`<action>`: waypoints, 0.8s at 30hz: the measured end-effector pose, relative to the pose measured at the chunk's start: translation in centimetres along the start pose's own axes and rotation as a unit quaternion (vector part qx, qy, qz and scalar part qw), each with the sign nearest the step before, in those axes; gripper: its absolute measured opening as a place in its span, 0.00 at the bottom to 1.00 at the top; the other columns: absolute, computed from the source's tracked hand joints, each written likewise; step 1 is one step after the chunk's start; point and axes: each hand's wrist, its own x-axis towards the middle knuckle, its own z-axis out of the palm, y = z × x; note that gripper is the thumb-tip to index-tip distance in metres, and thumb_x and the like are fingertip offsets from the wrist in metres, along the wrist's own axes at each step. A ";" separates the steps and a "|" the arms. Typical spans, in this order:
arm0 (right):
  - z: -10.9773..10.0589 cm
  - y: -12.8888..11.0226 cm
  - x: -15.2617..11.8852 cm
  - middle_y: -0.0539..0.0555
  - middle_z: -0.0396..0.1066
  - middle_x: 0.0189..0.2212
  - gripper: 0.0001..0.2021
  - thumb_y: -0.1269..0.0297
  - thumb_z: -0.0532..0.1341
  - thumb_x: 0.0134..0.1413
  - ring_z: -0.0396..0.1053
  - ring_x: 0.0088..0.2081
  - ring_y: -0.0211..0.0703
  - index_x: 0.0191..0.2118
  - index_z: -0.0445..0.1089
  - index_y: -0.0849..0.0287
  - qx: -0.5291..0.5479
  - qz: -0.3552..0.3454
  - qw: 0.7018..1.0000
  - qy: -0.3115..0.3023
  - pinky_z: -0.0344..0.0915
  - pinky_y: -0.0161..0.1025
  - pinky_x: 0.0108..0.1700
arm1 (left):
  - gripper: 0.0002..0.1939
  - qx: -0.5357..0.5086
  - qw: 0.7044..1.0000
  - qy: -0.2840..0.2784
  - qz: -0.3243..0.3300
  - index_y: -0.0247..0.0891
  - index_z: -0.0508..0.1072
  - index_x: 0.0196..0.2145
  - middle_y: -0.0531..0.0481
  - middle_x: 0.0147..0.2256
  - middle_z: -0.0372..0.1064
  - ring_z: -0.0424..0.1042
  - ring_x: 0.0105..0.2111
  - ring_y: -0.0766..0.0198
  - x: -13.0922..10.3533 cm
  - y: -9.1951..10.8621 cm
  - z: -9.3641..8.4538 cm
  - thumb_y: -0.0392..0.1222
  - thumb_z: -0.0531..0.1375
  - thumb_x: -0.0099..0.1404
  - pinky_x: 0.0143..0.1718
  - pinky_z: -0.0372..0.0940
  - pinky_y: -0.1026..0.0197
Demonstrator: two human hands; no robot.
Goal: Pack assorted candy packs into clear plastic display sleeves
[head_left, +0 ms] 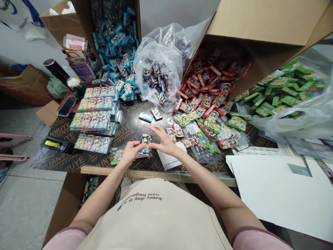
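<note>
In the head view my left hand (130, 151) is closed, thumb and fingers pinching a small purple card box (146, 139) at its lower left. A blue-edged piece with colourful print (144, 150) shows just below that box, also at my left fingertips. My right hand (165, 141) has its thumb against the box's right side, while its fingers stretch out apart above it. Just beyond the hands, a blue box (146, 116) and another purple box (156, 113) lie on the dark table. Beneath my left hand is a green printed packet (117, 155).
Wrapped packs (93, 143) stand in stacks at left, by a black tape dispenser (57, 144) and a phone (67, 106). Blue boxes (114, 45), red boxes (208, 86) and green boxes (288, 90) spill from containers behind. White card sheets (275, 194) lie at right.
</note>
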 end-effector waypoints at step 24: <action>1.4 2.5 -4.2 0.60 0.73 0.44 0.40 0.49 0.66 0.43 0.67 0.46 0.54 0.62 0.57 0.59 -0.177 -0.076 0.975 -0.111 0.49 0.55 0.57 | 0.58 0.565 0.766 -0.122 0.282 0.42 0.34 0.69 0.42 0.56 0.63 0.63 0.57 0.51 -0.1 -3.1 -5.6 0.44 0.68 0.51 0.66 0.42 0.39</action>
